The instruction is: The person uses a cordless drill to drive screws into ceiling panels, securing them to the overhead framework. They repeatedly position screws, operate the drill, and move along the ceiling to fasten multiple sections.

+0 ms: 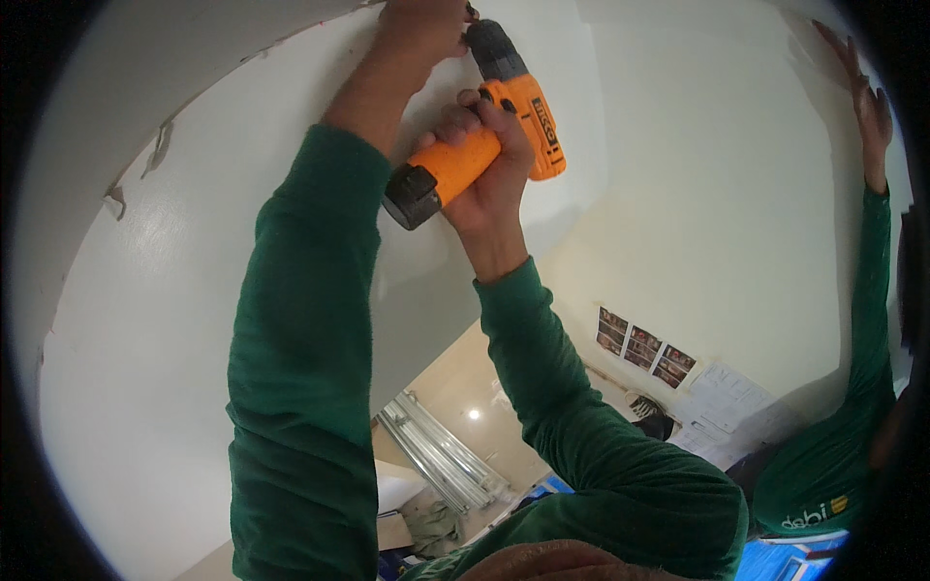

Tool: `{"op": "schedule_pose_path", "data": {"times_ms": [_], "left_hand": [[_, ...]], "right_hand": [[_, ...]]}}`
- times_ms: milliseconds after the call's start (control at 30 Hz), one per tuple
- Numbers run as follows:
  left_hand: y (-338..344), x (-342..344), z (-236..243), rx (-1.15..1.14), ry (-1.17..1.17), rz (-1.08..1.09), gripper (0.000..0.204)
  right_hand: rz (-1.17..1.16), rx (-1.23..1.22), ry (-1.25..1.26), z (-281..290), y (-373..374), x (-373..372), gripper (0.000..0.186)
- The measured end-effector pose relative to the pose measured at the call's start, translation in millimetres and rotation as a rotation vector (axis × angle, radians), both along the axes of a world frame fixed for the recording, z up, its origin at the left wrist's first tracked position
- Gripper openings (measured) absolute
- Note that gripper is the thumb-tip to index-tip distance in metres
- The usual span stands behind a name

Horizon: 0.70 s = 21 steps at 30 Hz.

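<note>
My right hand (484, 165) is wrapped round the grip of an orange and black cordless drill (544, 126). The drill's black chuck (496, 50) points up toward the top edge of a large white panel (174, 271). Close beside the front of the chuck is my left hand (426, 29), its fingers drawn together at the tool's tip. Whatever those fingers pinch is too small and too near the picture's edge to make out. Both forearms, in green sleeves, reach upward in front of the panel.
Torn flaps (160, 147) hang along the panel's curved edge. At the right, a co-worker in a green top raises a hand (872, 111) against the wall. Long metal profiles (436, 450) lie on the floor below. Photo sheets (644, 347) and drawings (727, 397) are also visible.
</note>
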<state>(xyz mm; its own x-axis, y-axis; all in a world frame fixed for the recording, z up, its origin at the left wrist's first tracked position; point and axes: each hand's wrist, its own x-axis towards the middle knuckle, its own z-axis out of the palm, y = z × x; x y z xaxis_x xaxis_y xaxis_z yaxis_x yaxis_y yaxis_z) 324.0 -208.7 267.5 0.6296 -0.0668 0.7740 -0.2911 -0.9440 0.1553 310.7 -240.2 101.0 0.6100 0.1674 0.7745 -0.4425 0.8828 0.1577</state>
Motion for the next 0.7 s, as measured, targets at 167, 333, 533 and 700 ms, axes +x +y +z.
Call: {"op": "schedule_pose_path", "data": {"times_ms": [167, 333, 533, 700], "left_hand": [[3, -2, -7, -0.801, 0.043, -0.426, 0.025], [0, 7, 0, -0.731, 0.016, -0.420, 0.023], [20, 22, 15, -0.864, 0.099, -0.525, 0.031], [41, 22, 19, -0.795, 0.174, -0.490, 0.046]], "right_hand": [[-0.017, -0.063, 0.020, 0, 0, -9, 0.016], [-0.023, -0.064, 0.032, -2, 5, -8, 0.015], [-0.072, -0.083, 0.053, -5, 12, -11, 0.016], [-0.190, -0.107, 0.103, -13, 12, -11, 0.017]]}}
